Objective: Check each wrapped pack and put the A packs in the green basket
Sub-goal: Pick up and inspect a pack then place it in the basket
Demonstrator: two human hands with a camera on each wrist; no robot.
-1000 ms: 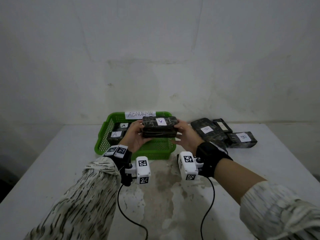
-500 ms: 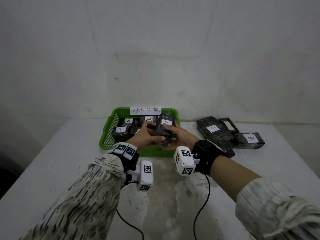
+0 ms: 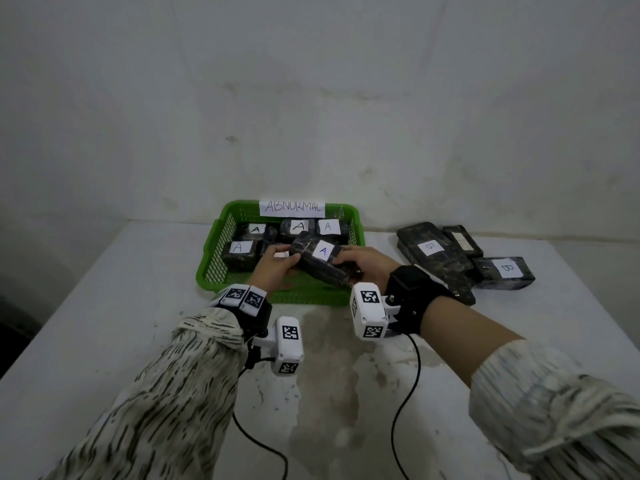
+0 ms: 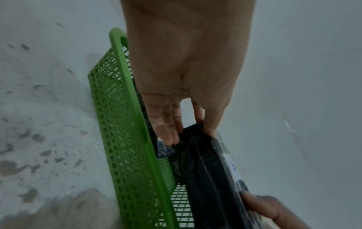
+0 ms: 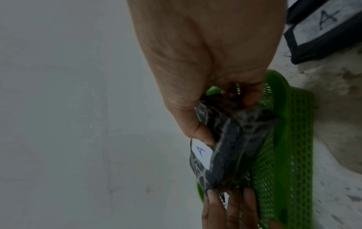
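Both hands hold one dark wrapped pack (image 3: 320, 263) with a white label marked A, tilted inside the green basket (image 3: 207, 271). My left hand (image 3: 275, 265) grips its left end, thumb on top and fingers below (image 4: 166, 128). My right hand (image 3: 367, 265) grips the right end, thumb by the label (image 5: 197, 133). The same pack (image 4: 207, 178) (image 5: 231, 148) hangs just above the basket floor (image 5: 293, 139). Several other A packs (image 3: 242, 249) lie at the basket's back and left.
A paper sign reading ABNORMAL (image 3: 292, 207) stands on the basket's far rim. Right of the basket lies a pile of dark packs, two marked B (image 3: 505, 270) (image 3: 431, 247). The white table (image 3: 104, 323) is stained in front; a wall stands close behind.
The pack went from held level above the basket's front to lowered and tilted inside it. Both hands moved forward and down with it, keeping their grip.
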